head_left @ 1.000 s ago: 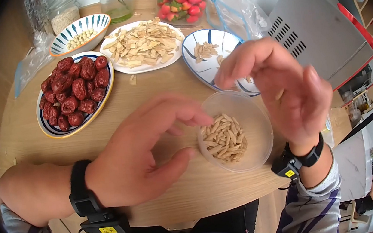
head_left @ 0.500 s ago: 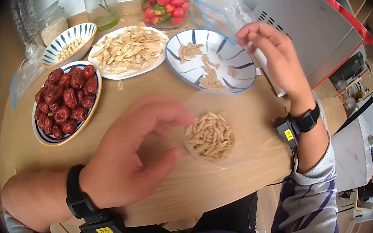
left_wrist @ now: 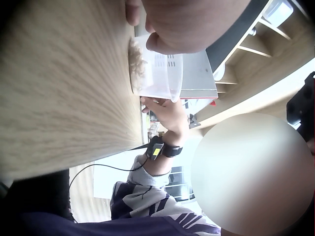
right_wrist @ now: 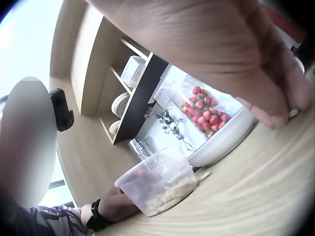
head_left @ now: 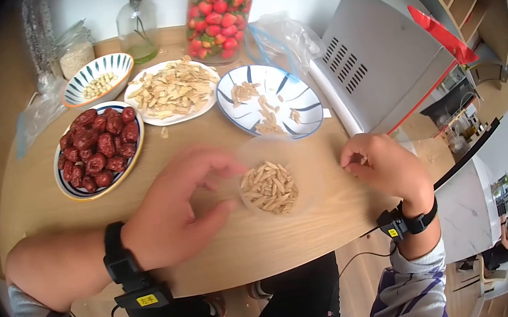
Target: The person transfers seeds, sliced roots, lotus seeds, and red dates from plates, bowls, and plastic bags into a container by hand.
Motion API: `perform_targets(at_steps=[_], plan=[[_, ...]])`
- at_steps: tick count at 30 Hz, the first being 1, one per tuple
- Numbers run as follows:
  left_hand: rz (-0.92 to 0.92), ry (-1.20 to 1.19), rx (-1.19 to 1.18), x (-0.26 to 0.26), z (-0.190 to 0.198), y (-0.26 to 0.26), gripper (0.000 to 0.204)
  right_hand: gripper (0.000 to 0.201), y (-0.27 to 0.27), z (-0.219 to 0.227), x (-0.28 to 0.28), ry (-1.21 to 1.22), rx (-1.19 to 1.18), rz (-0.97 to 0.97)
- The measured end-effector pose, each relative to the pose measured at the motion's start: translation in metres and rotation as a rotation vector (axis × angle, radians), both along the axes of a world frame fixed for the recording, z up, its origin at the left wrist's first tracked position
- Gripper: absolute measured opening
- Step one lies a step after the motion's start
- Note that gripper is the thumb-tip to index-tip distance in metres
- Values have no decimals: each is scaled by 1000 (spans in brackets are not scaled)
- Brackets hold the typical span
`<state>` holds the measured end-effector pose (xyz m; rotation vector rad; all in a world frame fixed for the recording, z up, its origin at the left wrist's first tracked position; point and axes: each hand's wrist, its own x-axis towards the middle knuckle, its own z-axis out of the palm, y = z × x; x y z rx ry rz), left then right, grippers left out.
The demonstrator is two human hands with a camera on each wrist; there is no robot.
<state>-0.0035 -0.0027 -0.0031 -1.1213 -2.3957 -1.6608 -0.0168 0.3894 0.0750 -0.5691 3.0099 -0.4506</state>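
A clear plastic tub [head_left: 308,174] sits on the table, slender tan dried pieces [head_left: 270,188] heaped in its left part. Beside it, my left hand [head_left: 174,206] is loosely curved, fingertips right at the wall and thumb apart from the fingers. To the tub's right, low over the table, my right hand [head_left: 388,164] has its fingers curled. It pinches a small pale dried piece [right_wrist: 294,113], mostly hidden by the fingertips. Behind the tub stands a blue-striped white plate [head_left: 298,105] with small clusters of similar pieces. One loose piece [right_wrist: 205,176] lies by the tub in the right wrist view.
A plate of red dates [head_left: 97,146], a white plate of pale dried slices [head_left: 173,91] and a bowl of pale seeds [head_left: 99,82] stand at left. A strawberry container [head_left: 218,23] is at the back. A white tube [head_left: 336,101] lies against a grey box [head_left: 367,49].
My right hand has gone from above the tub and striped plate out to the right, then down near the table, its fingers curling in. My left hand has stayed beside the tub; the head view has shifted.
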Motion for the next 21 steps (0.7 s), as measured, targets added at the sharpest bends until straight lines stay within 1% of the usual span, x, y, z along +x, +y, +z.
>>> perform_targets(at_steps=[3,6,9,10,12,16,19,21], plan=[[29,42,11,-2,-3,-1,53,14,-15,0,-5,37,-157,79],[135,70,47,-4,-10,-4,50,16,-40,-11,-13,-1,-353,280],[264,-119,36,4,0,-5,51,16,-66,-18,-9,38,-325,303],[251,-55,47,3,-3,-5,51,17,-66,-24,-13,158,-242,445],[235,72,70,-6,-17,-5,52,17,-65,-29,-13,172,-195,418],[234,-25,46,-4,-13,-2,53,14,-68,-30,-9,234,-146,388],[221,-130,43,1,-7,-2,54,7,-67,-22,-11,338,-130,407],[211,-159,60,0,-7,-2,56,7,-72,3,-12,319,-250,279]])
